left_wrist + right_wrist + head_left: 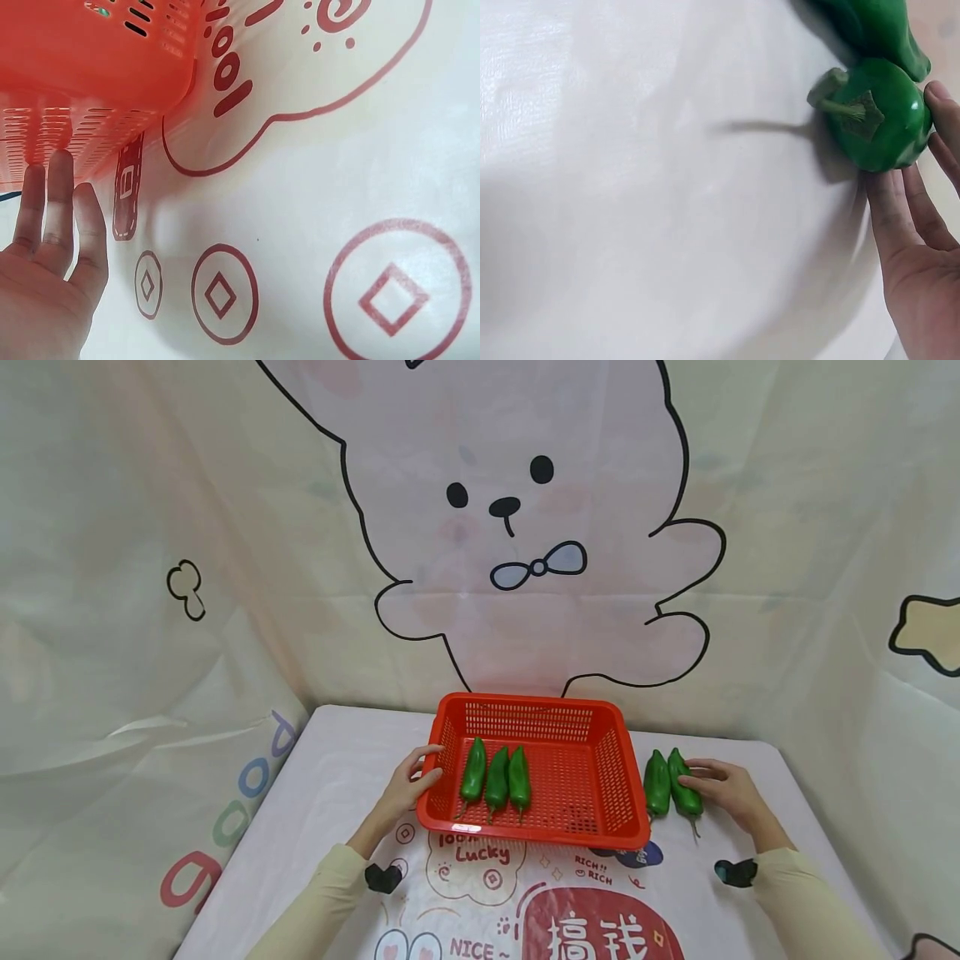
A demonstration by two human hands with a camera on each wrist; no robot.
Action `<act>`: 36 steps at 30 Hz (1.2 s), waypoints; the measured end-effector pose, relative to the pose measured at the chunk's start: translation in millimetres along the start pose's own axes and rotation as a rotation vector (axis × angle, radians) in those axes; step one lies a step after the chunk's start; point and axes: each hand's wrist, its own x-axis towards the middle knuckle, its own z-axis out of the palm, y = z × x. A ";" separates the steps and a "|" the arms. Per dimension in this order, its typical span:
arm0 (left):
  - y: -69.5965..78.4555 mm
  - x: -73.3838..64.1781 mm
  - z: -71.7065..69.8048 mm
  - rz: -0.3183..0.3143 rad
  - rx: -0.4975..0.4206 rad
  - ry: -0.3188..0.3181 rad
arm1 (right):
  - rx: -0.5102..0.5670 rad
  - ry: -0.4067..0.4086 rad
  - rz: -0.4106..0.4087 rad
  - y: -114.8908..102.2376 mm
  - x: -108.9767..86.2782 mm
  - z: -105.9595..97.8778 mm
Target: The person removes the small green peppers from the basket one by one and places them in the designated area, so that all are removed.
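Observation:
A red plastic basket (581, 793) stands on the table, with several long green peppers, one of them the middle pepper (497, 781), lying side by side in its left part. My left hand (408, 783) is at the basket's left side, its fairly straight fingers (60, 195) against the outer wall. To the right of the basket lie two more green peppers. My right hand (723, 787) holds the outer pepper (881, 120), thumb on one side and fingers on the other. The inner pepper (657, 783) lies close beside it, near the basket's right rim.
A white printed cloth (300, 827) with red lettering and drawings covers the table. Behind the basket hangs a curtain (510, 635) with a large cartoon animal. More pale cloth (862, 760) hangs along both sides.

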 end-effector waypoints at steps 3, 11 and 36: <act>13.1 -6.0 2.2 0.009 -0.003 -0.009 | -0.008 0.001 0.006 -1.0 -0.4 0.9; 16.6 -9.1 4.1 0.004 -0.005 0.001 | -0.046 0.013 0.002 -4.8 -3.5 -2.0; -14.9 4.3 -1.6 0.010 -0.018 0.003 | 0.293 0.121 -0.242 -59.1 -7.4 -16.2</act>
